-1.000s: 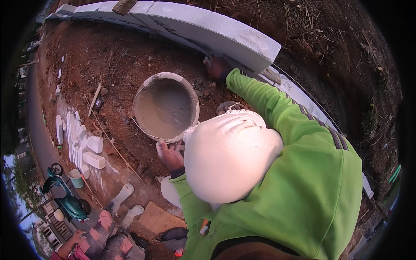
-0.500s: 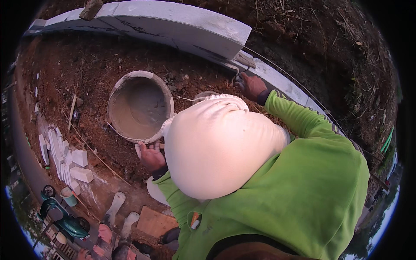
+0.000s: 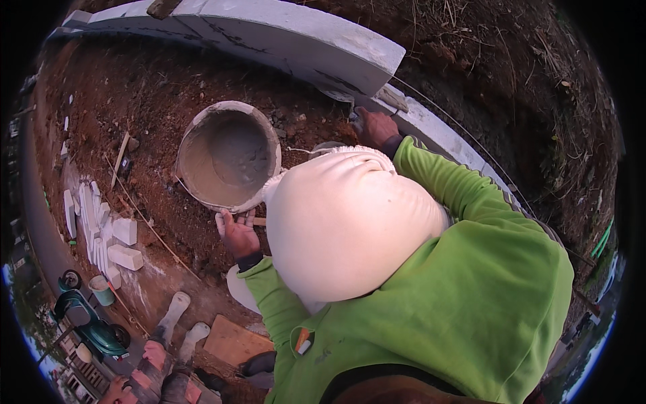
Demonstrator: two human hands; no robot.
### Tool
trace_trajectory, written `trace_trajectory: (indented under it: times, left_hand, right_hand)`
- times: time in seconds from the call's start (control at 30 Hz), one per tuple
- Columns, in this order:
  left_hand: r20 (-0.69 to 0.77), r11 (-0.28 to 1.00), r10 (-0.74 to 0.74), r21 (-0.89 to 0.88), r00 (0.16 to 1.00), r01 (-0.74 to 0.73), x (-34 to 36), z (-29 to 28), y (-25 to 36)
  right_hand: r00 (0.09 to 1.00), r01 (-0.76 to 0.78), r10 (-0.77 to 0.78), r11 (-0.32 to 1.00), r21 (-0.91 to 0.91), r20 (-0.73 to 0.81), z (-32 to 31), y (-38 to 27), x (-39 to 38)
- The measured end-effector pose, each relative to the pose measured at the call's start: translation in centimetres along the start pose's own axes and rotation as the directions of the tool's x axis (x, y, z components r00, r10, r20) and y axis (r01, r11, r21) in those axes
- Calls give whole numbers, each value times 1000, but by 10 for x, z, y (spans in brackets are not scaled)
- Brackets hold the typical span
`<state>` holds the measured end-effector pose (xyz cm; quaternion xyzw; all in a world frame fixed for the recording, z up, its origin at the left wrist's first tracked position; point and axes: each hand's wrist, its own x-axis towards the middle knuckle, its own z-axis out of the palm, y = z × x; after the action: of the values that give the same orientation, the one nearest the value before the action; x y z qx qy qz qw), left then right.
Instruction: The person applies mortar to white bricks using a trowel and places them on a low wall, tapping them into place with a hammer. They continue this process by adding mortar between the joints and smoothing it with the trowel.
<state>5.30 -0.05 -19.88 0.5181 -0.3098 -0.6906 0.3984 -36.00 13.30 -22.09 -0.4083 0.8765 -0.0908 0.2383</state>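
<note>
My left hand (image 3: 240, 237) is palm up at the near side of a round, mortar-stained bucket (image 3: 274, 158), its fingers apart and its fingertips against the outside below the rim. Wet grey mortar (image 3: 235, 158) lies inside. By the end of the white block wall (image 3: 289, 37), my right hand (image 3: 377, 128) is closed; a small grey thing shows at its fingers, too hidden to name. Cream cloth (image 3: 350, 222) with gathered edges bulges between my arms and hides the ground there. A short brown piece (image 3: 259, 221) shows beside my left hand, partly covered.
A low course of pale blocks (image 3: 444, 131) runs right beneath a taut string. White block offcuts (image 3: 124, 256) lie on the left. Lower left are a small bucket (image 3: 102, 291), a green scooter (image 3: 87, 323) and another person's legs (image 3: 151, 363). A soil bank (image 3: 511, 81) rises at right.
My right hand has shifted left, away from the pale blocks toward the bucket. The view has moved slightly; my left hand stays at the bucket.
</note>
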Motion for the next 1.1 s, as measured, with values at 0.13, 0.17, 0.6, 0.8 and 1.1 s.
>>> trace_trajectory:
  times: [0.13, 0.17, 0.6, 0.8, 1.1]
  left_hand:
    - [-13, 1000, 16, -7, 1000, -16, -1, 8, 1]
    - [-12, 1000, 19, -19, 1000, -19, -2, 7, 1]
    - [-36, 994, 34, -105, 999, -38, -3, 10, -3]
    - [-38, 997, 16, -81, 999, -19, -6, 10, 0]
    - [-106, 995, 4, -102, 994, -15, -11, 18, -1]
  right_hand:
    - [999, -44, 44, 999, 33, -23, -2, -2, 7]
    - [998, -26, 29, 998, 50, -52, 1, -2, 7]
    - [972, 232, -221, 957, 176, -78, 11, -52, 93]
    - [969, 200, -172, 968, 152, -177, 10, -55, 133]
    - [868, 382, -317, 918, 107, -383, -4, -46, 77]
